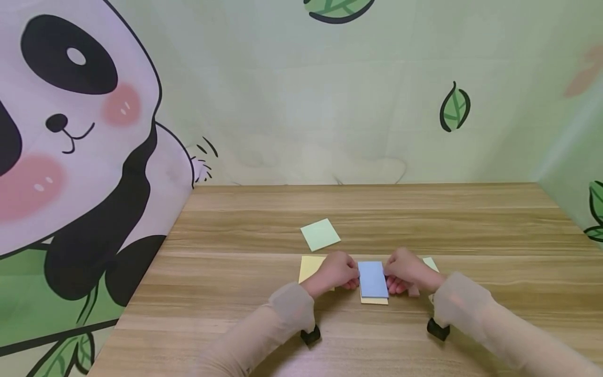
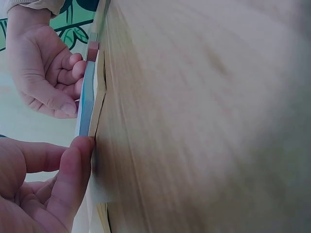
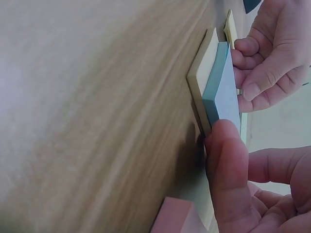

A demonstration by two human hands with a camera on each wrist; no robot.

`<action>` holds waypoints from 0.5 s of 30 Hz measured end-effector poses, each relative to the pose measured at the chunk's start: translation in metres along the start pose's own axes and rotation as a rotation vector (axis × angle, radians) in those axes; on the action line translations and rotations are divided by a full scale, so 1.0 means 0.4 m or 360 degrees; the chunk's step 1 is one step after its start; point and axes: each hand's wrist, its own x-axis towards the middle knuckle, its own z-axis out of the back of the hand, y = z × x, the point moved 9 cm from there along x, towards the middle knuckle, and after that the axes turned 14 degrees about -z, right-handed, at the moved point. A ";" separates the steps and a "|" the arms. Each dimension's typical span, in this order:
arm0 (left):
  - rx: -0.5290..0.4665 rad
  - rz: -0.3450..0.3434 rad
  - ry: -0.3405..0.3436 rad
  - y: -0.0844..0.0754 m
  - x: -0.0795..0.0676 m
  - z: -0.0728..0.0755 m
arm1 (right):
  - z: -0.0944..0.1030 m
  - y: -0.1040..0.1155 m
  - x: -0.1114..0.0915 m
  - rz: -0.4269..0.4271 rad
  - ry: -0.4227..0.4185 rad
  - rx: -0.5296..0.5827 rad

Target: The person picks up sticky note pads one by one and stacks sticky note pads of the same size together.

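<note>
A blue sticky note pad (image 1: 372, 280) lies on top of a pale yellow pad (image 1: 374, 301), whose near edge sticks out below it. At the blue pad's left side, my left hand (image 1: 336, 270) pinches its edge with thumb and fingers. My right hand (image 1: 410, 269) grips the opposite edge the same way. In the right wrist view the two pads show as layers, the blue pad (image 3: 226, 92) slightly offset from the yellow pad (image 3: 200, 77). How far the fingertips reach onto the lower pad is hard to tell.
Another yellow pad (image 1: 309, 268) lies partly beneath my left hand. A light green pad (image 1: 320, 234) sits farther back. Beside my right hand are a pink pad (image 1: 414, 291) and a pale green one (image 1: 431, 263), both partly covered. A printed cloth (image 1: 282, 104) hangs behind the wooden table (image 1: 235, 220).
</note>
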 end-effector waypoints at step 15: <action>-0.0151 0.0068 0.0018 0.012 -0.029 -0.023 | -0.020 -0.031 -0.017 -0.0081 0.0083 0.0106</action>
